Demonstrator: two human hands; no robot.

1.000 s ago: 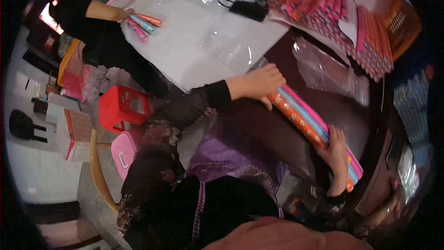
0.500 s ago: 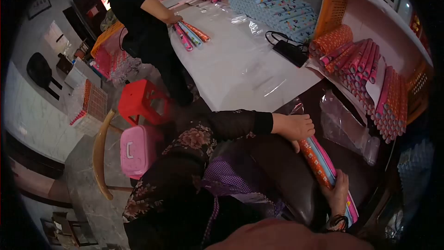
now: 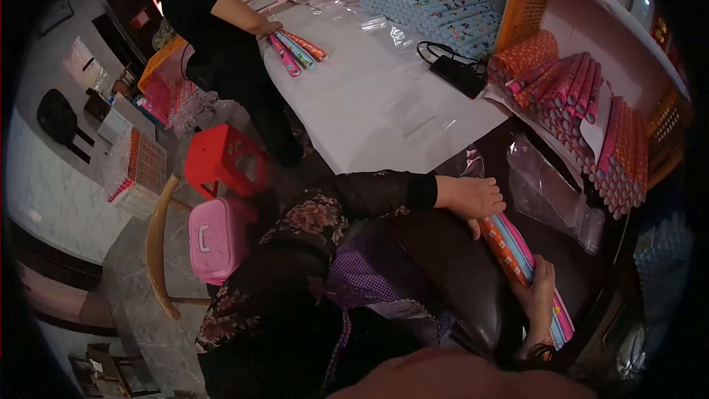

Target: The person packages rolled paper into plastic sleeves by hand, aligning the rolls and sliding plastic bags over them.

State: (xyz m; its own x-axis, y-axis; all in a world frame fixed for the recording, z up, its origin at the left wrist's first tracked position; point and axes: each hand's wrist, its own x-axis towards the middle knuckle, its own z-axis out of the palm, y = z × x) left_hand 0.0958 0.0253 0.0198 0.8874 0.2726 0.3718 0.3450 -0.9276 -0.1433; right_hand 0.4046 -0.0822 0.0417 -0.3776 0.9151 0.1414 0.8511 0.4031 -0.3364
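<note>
A bundle of paper rolls (image 3: 506, 253), orange, light blue and pink, lies slantwise over the dark brown surface (image 3: 436, 258). Around its upper end my left hand (image 3: 470, 198) is closed, palm down. My right hand (image 3: 539, 295) grips the same bundle nearer its lower end, fingers curled over the pink side. Clear plastic sleeves (image 3: 543, 177) lie just beyond the bundle, to its right. Part of the bundle is hidden under both hands.
A co-worker (image 3: 229, 44) stands at the white-covered table (image 3: 369, 118), holding rolls (image 3: 295, 52). Blue rolls (image 3: 436, 11), pink and orange rolls (image 3: 569, 103), a black pouch (image 3: 456, 76) and an orange basket (image 3: 523, 4) are beyond. A red stool (image 3: 218, 159) and pink case (image 3: 214, 240) stand left.
The camera view has swung, shifting the scene rightward and down, then slightly back. Both hands have stayed on the bundle, which now tilts more steeply in view.
</note>
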